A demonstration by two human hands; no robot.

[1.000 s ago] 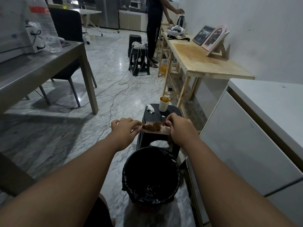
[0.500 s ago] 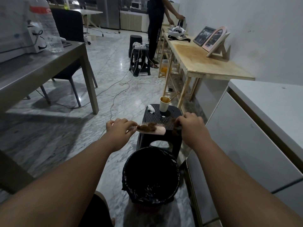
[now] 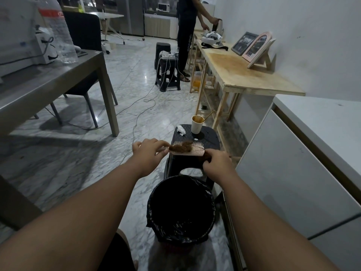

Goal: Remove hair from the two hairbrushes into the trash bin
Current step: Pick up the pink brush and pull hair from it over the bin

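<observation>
A pink hairbrush (image 3: pixel 192 152) with pale bristles is held level above the black stool, a clump of brown hair (image 3: pixel 180 147) tangled in its left half. My left hand (image 3: pixel 149 152) grips the brush handle. My right hand (image 3: pixel 216 163) sits just under the brush's right end, fingers curled and pinching a dark tuft of hair (image 3: pixel 207 158). The trash bin (image 3: pixel 156 194), lined with a black bag, stands on the floor directly below and nearer to me. Only one brush is in view.
The black stool (image 3: pixel 209 136) carries a paper cup (image 3: pixel 197 124) and a crumpled tissue (image 3: pixel 181 130). A white cabinet (image 3: pixel 293 173) is close on the right, a grey table (image 3: pixel 48 87) on the left. Cables cross the marble floor. A person stands at the wooden bench (image 3: pixel 240 71) behind.
My right hand pulled a tuft off the brush and swung right, then came back low under the brush's right end. The left hand and brush barely moved.
</observation>
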